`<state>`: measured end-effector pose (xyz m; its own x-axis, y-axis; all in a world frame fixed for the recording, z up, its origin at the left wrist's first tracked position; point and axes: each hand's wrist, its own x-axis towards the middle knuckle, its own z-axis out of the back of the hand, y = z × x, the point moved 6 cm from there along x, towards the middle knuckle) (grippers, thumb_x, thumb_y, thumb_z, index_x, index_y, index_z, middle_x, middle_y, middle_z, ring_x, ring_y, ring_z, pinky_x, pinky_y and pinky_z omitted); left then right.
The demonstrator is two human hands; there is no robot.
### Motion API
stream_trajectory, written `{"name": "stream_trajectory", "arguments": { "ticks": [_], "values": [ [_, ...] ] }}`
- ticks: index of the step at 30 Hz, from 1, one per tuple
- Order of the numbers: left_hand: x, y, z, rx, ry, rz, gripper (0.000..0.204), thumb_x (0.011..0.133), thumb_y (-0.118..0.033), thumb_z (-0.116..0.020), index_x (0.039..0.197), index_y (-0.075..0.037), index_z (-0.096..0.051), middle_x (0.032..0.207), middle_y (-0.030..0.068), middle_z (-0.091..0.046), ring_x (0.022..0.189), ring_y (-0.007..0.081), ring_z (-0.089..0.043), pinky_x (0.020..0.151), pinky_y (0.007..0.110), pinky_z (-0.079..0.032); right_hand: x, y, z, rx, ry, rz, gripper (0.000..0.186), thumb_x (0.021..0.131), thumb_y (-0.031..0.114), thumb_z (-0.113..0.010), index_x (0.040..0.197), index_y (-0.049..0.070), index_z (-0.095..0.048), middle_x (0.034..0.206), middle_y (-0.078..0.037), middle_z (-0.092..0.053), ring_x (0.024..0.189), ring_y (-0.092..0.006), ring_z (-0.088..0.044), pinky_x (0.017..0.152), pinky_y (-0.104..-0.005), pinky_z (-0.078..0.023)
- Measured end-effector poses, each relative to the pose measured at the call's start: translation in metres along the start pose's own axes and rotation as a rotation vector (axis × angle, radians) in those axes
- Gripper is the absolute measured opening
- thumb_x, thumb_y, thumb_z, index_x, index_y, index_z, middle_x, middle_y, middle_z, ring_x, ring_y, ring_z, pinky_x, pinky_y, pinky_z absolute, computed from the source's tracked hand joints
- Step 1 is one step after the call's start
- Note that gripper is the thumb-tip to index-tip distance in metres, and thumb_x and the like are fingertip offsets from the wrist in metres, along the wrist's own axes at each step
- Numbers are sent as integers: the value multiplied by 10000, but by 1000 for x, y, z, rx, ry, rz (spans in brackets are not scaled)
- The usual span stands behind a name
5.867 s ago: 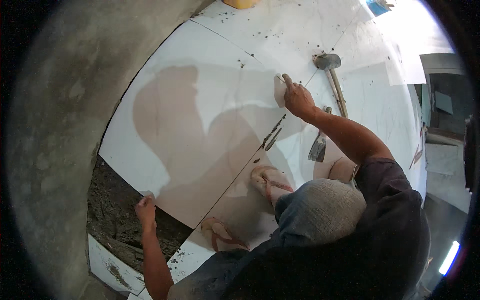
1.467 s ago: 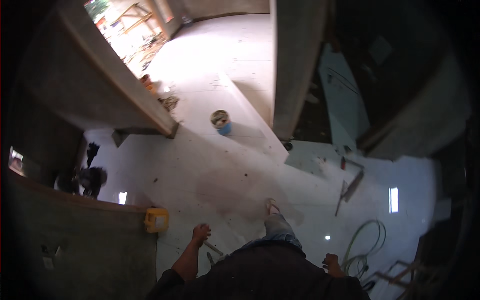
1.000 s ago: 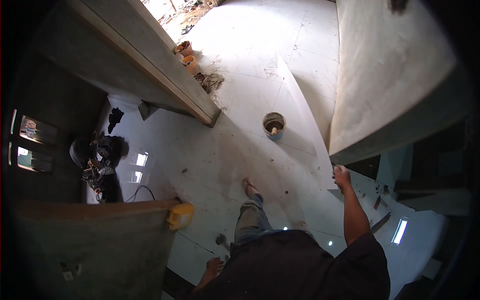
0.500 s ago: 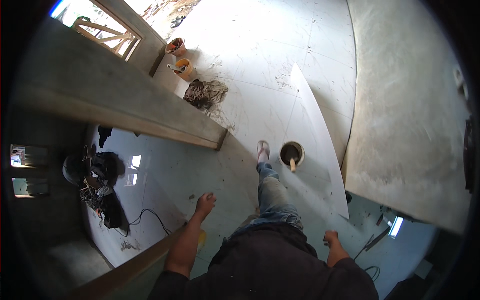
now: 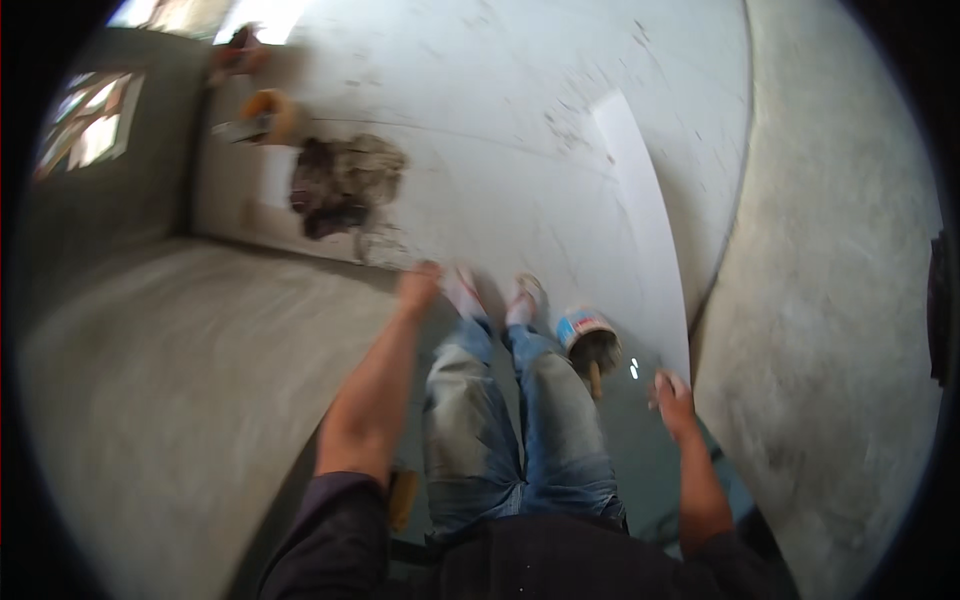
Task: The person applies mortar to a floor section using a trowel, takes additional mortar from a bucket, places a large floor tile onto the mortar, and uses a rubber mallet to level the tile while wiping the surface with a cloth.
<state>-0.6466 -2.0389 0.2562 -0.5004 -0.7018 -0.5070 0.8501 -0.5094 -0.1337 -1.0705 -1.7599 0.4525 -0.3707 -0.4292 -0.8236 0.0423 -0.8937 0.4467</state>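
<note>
Head view, centre frame: both hands empty, left hand (image 5: 418, 285) loosely open, right hand (image 5: 672, 392) half-curled near bucket (image 5: 590, 340); probably heavy, best gripped by its rim.

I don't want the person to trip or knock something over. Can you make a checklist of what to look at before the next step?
1. Left hand empty: ok, nothing held, stretched forward near the grey concrete wall.
2. Right hand empty: cannot tell, fingers curled and blurred.
3. Small round bucket with a stick in it out of the way: not ok, right beside the right foot.
4. Heap of dark mortar off the path: ok, ahead to the left.
5. White floor tiles under the feet bare: ok.
</note>
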Motion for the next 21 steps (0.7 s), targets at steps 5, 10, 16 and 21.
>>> {"name": "stream_trajectory", "arguments": {
  "ticks": [5,10,16,21],
  "values": [
    [51,241,-110,-1397,-50,1044,234,892,-276,-504,1014,-78,-530,784,43,-537,631,165,-532,532,293,-429,50,-8,-8,-41,-132,-202,320,909,252,-509,1095,-5,-553,869,-70,-623,754,-130,-600,618,-266,-484],
    [114,389,-143,-1124,-27,1187,479,824,-348,-653,1171,-72,-473,780,30,-560,518,131,-502,395,241,-344,16,-121,-48,-270,-36,-680,363,891,260,-526,1129,-14,-553,891,-116,-648,804,-170,-631,643,-290,-489],
    [155,451,-189,-1111,-76,1372,407,828,-329,-661,1112,-65,-540,848,60,-583,683,143,-555,529,282,-433,-51,-142,-88,-425,150,-955,385,880,290,-537,1116,-14,-562,890,-133,-661,818,-189,-644,644,-308,-504],
    [154,490,-214,-1221,1,1337,356,875,-288,-595,1147,-64,-544,942,82,-613,854,163,-584,670,336,-462,-59,-105,-102,-100,14,-1131,379,885,279,-535,1128,-12,-549,921,-133,-649,802,-192,-643,624,-319,-511]
  ]
}}
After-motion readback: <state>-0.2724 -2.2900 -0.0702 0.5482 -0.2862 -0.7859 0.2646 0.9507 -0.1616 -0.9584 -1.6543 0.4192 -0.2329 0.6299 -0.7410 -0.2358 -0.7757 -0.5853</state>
